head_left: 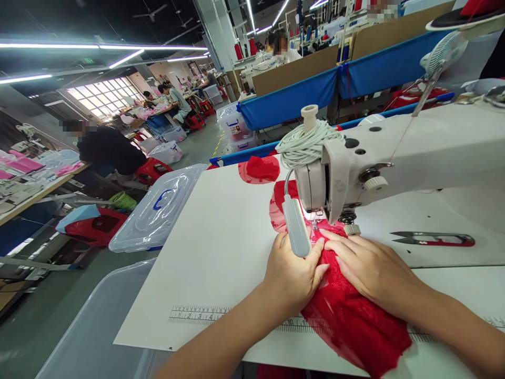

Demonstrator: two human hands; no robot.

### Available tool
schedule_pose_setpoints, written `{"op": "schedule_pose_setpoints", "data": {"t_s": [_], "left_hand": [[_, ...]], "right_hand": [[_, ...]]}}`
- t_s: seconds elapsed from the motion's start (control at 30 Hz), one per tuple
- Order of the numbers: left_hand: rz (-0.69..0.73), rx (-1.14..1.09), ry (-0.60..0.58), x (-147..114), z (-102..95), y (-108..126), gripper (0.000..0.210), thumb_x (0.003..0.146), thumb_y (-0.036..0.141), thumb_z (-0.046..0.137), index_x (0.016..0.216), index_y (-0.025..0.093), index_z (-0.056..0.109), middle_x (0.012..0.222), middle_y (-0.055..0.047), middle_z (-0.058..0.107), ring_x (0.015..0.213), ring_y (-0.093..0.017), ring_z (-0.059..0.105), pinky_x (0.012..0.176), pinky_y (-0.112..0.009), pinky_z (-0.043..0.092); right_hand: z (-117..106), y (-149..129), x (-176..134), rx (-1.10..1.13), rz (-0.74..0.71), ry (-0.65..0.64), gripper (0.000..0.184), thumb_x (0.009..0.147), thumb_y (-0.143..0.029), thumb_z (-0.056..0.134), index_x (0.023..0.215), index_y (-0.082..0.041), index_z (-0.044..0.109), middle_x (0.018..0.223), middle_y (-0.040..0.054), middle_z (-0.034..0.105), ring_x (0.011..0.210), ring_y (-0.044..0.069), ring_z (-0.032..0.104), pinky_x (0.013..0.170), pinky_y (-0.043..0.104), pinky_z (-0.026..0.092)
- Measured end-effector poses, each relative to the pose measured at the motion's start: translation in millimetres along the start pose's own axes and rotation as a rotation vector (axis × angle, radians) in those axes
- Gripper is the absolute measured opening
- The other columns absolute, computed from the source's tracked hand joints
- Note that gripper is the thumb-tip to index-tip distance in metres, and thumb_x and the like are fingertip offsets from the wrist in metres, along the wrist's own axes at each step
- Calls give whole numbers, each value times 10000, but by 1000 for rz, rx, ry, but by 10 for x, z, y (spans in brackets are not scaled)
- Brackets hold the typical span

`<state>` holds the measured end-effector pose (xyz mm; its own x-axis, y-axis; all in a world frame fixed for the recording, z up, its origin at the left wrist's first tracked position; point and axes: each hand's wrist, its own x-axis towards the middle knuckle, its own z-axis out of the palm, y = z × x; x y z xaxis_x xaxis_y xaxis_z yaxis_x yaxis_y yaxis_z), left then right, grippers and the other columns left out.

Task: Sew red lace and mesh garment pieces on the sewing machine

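Note:
A piece of sheer red lace fabric (355, 321) lies under the presser foot (315, 225) of a white sewing machine (426, 142) and drapes toward the table's front edge. My left hand (294, 271) is closed on its left edge, thumb and forefinger close to the foot; a grey lamp (297, 226) covers part of these fingers. From the right, my right hand (366, 266) grips the same fabric, its fingers laid across the top and its thumb hidden. The two hands' fingertips nearly meet just in front of the needle area.
Thread snips (434, 239) lie right of my right hand. Red fabric pieces (259, 169) sit behind the machine head, which carries a coil of pale cord (307, 145). A ruler strip (197, 314) marks the tabletop. Lidded plastic bins (158, 210) stand left; people work farther back.

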<state>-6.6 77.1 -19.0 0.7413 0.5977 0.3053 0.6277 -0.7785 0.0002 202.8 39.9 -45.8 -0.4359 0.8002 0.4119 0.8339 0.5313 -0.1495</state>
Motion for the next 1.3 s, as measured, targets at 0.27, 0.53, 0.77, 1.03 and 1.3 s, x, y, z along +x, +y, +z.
{"op": "schedule_pose_setpoints", "data": {"t_s": [0.27,0.53,0.77,1.03,1.3], "left_hand": [[10,4,7,10,12,-11,439,1012,417,463,1332,161,620,1058,-163,697,1041,-308,575,959,-514,487],[160,6,73,22,-36,-27,607,1030,563,312,1206,94,656,1130,-184,656,976,-297,627,789,-427,558],[182,-27,-38,42,-148,7,618,1064,512,159,939,140,636,763,-52,583,630,-183,554,521,-279,469],[190,-5,18,-13,-104,-21,786,1012,646,125,1219,110,661,1080,-188,675,788,-236,663,652,-342,559],[201,61,139,-57,-76,-3,783,1018,635,139,1202,118,698,1152,-192,708,957,-289,675,699,-361,549]], "right_hand": [[-2,10,19,10,16,-5,335,934,-136,376,1105,-182,660,1154,106,726,803,208,655,679,356,531],[-11,-8,11,-17,-28,69,299,924,-123,405,1105,-161,640,1190,121,719,868,211,682,676,334,545],[-86,-11,-71,-59,-90,145,334,863,-40,399,994,-198,663,1001,47,767,810,209,664,625,330,509],[-149,-25,-27,-47,-93,208,314,830,-26,418,925,-193,666,895,31,753,770,195,639,637,319,479],[-144,-39,-25,-40,-89,236,312,831,-22,413,895,-198,661,910,28,757,755,193,613,640,324,453]]}}
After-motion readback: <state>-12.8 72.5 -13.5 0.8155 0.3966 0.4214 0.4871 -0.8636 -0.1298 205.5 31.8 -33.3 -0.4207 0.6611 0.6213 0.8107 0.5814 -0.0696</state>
